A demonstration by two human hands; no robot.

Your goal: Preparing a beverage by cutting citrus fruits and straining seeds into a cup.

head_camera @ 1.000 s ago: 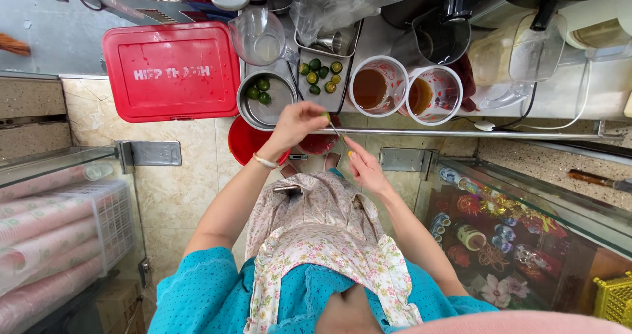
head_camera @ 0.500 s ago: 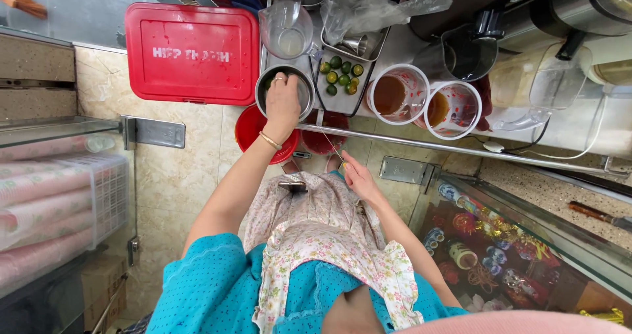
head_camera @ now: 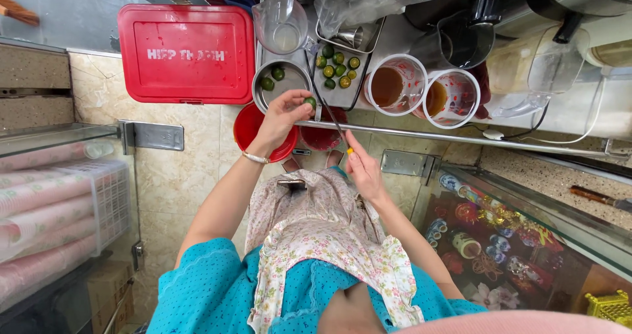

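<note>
One green citrus fruit point(head_camera: 309, 102) in left hand point(head_camera: 282, 117), two in metal bowl point(head_camera: 289, 84), knife point(head_camera: 331, 115) in right hand point(head_camera: 364, 169)

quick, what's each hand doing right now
Left hand: closed on a small green citrus fruit.
Right hand: closed on a thin knife.

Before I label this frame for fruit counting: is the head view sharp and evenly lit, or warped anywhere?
Head view: bright, even light, soft shadows; the left hand with its small green fruit and the right hand look sharp; wide-angle bending curves the metal rail and edges; reflections on the glass case.
</note>
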